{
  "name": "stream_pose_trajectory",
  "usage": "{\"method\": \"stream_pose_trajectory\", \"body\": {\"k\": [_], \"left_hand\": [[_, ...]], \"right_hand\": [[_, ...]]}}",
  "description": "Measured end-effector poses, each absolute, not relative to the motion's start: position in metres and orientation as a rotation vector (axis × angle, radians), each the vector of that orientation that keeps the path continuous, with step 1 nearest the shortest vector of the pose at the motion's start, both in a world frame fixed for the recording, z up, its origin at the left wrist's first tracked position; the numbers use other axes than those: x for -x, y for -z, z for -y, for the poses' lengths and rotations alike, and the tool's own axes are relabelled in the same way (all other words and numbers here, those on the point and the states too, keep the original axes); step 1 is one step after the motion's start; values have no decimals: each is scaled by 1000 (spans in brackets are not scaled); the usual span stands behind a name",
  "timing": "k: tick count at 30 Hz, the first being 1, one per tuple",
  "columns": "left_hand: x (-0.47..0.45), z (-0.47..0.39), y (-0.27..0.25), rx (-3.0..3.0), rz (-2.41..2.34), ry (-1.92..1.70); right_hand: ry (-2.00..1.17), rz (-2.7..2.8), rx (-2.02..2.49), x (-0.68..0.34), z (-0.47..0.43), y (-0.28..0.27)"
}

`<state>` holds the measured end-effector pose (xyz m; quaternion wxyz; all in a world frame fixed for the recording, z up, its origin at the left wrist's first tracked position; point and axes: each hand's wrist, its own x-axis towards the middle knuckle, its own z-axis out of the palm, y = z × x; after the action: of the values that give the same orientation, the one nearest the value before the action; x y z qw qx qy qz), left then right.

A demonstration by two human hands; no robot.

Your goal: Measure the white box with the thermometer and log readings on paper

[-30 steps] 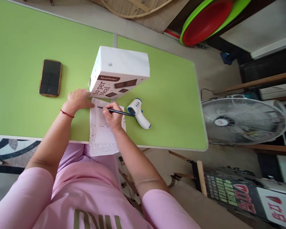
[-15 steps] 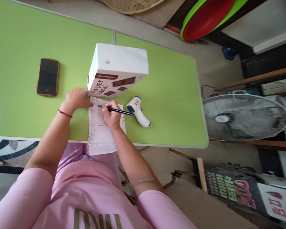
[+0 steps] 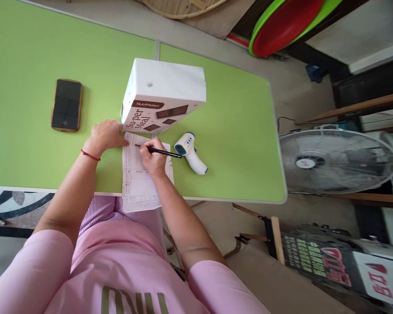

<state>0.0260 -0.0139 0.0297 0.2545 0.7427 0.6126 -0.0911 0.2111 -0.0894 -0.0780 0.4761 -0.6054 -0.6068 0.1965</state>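
My right hand (image 3: 153, 160) is closed around a black pen (image 3: 165, 152), its tip on a sheet of paper (image 3: 144, 185) covered with small marks. The paper lies at the table's near edge and overhangs it slightly. My left hand (image 3: 106, 134) rests on the table with the thumb stretched out onto the paper's left edge. Its fingers are by the lower left corner of a white box (image 3: 170, 80) printed "Super Meal", which stands just behind the paper. To the right of the pen lies a white and blue infrared thermometer (image 3: 191, 153).
A phone in a brown case (image 3: 66, 105) lies on the green table (image 3: 229, 126), left of the box. Beyond the table's right edge stands a large fan (image 3: 337, 161). A red basin (image 3: 286, 26) and a round woven tray (image 3: 183, 6) are at the far side.
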Motion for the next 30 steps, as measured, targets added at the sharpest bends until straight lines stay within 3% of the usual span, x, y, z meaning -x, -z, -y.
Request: {"method": "stream_pose_trajectory", "body": {"k": [30], "left_hand": [[-25, 13, -25, -2031, -1652, 169]], "right_hand": [[-548, 1386, 1442, -212, 88, 82]]}}
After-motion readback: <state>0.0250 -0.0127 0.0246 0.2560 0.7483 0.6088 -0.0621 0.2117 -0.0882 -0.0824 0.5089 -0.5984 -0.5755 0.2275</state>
